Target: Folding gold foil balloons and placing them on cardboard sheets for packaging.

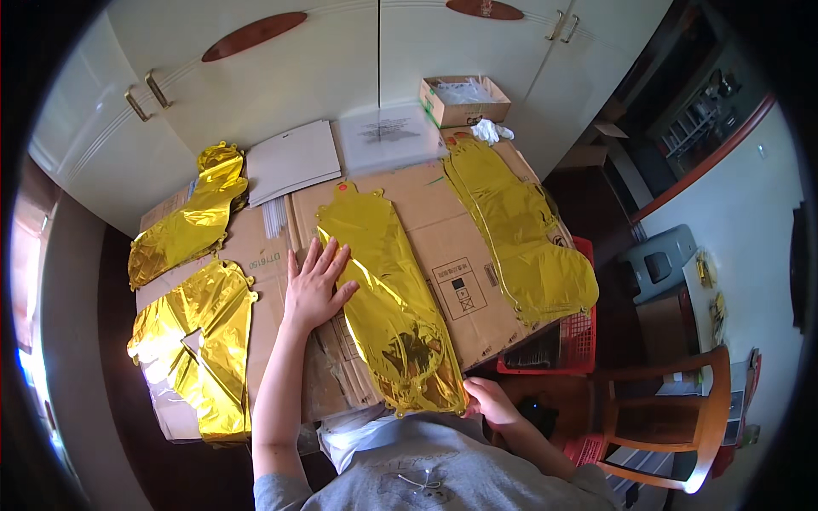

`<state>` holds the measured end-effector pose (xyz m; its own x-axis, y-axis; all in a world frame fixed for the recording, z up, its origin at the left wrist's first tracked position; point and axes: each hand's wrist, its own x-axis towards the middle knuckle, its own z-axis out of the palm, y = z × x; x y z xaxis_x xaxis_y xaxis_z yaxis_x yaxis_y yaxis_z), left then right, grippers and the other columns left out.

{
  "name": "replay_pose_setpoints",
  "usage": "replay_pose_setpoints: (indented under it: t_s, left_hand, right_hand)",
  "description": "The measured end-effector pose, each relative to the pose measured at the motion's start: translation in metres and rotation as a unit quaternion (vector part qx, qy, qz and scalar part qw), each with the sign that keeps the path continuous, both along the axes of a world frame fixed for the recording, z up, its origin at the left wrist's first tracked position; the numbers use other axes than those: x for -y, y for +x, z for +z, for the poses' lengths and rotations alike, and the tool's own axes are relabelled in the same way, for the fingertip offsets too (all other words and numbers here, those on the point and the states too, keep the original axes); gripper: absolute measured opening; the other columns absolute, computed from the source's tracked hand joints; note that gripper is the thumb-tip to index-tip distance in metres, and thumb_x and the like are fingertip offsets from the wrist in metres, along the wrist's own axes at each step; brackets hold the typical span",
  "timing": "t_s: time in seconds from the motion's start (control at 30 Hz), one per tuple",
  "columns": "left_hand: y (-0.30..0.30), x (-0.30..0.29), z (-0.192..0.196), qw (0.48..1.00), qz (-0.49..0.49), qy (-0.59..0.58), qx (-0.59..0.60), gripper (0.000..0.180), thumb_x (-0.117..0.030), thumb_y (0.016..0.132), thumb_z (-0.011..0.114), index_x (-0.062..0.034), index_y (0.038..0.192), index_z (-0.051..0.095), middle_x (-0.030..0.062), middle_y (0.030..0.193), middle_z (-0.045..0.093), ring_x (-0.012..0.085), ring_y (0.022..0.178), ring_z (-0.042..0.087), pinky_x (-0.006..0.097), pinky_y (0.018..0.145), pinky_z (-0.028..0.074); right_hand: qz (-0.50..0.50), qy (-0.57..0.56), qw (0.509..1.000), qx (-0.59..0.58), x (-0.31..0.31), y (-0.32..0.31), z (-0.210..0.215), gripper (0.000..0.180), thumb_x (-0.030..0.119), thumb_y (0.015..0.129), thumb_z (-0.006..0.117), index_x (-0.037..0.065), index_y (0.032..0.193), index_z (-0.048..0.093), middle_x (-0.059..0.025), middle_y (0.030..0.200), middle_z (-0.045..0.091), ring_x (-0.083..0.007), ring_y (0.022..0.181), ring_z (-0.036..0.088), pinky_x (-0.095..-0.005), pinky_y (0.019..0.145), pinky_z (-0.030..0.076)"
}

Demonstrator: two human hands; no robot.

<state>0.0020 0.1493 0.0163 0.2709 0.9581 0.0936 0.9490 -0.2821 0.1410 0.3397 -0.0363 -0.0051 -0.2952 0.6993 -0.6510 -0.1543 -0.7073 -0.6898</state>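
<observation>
A long, flat gold foil balloon lies lengthwise in front of me on the cardboard. My left hand rests flat, fingers spread, on the cardboard along the balloon's left edge, with the thumb reaching onto the foil. At the near right corner, my right hand pinches the foil's edge; its fingertips are partly hidden. More flat gold foil balloons lie around: one to the right, a crumpled one at far left, and another with a small opening at near left.
Grey-brown card sheets and a clear plastic sheet lie at the back. Beside them stand an open carton and a white crumpled piece. A red basket and wooden chair stand at right; white cabinets line the back.
</observation>
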Motion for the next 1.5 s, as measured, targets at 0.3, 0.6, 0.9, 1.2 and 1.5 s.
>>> replay_pose_setpoints:
  t_s: [0.3,0.6,0.9,1.2,1.5]
  left_hand:
    - [-0.001,-0.001,0.001,1.000,-0.001,-0.010,-0.003,0.068,-0.059,0.093,0.045,-0.0227,0.149,0.036,0.0063,0.156,0.030,0.0295,0.147,0.020,0.058,0.117,0.006]
    - [0.001,0.000,0.003,1.000,0.000,-0.017,-0.003,0.068,-0.060,0.093,0.044,-0.0222,0.149,0.036,0.0068,0.157,0.030,0.0296,0.147,0.020,0.059,0.117,0.007]
    - [0.000,0.000,0.003,1.000,0.001,-0.018,-0.004,0.069,-0.061,0.093,0.044,-0.0224,0.149,0.036,0.0071,0.157,0.030,0.0299,0.147,0.019,0.059,0.116,0.007]
    - [0.000,0.000,-0.002,1.000,-0.004,0.008,-0.004,0.068,-0.061,0.092,0.043,-0.0235,0.149,0.037,0.0058,0.155,0.033,0.0290,0.146,0.022,0.061,0.116,0.009]
    - [-0.002,0.001,-0.002,1.000,-0.002,0.013,-0.006,0.068,-0.061,0.092,0.044,-0.0232,0.148,0.038,0.0064,0.155,0.033,0.0299,0.146,0.023,0.061,0.116,0.011]
  right_hand:
    - [0.025,0.159,0.984,0.076,-0.003,-0.013,-0.016,0.033,0.030,0.102,0.051,0.007,0.079,0.056,0.0058,0.070,0.048,-0.0030,0.060,0.045,-0.0224,0.052,0.044]
    - [0.026,0.143,0.986,0.080,-0.005,-0.014,-0.016,0.032,0.026,0.102,0.052,0.004,0.079,0.056,0.0044,0.069,0.049,-0.0034,0.063,0.044,-0.0223,0.055,0.041]
    - [0.005,0.102,0.992,0.074,-0.013,-0.018,-0.003,0.031,0.024,0.101,0.054,0.002,0.079,0.059,0.0058,0.071,0.051,-0.0036,0.067,0.045,-0.0216,0.061,0.039]
    - [0.071,0.211,0.944,0.245,-0.009,0.009,-0.028,0.026,0.025,0.095,0.062,0.004,0.080,0.060,-0.0012,0.065,0.055,-0.0064,0.060,0.049,-0.0241,0.058,0.040]
    - [0.144,0.605,0.588,0.517,-0.054,-0.019,0.039,0.033,0.018,0.086,0.064,0.010,0.118,0.064,-0.0032,0.118,0.063,-0.0208,0.106,0.057,-0.0387,0.086,0.042]
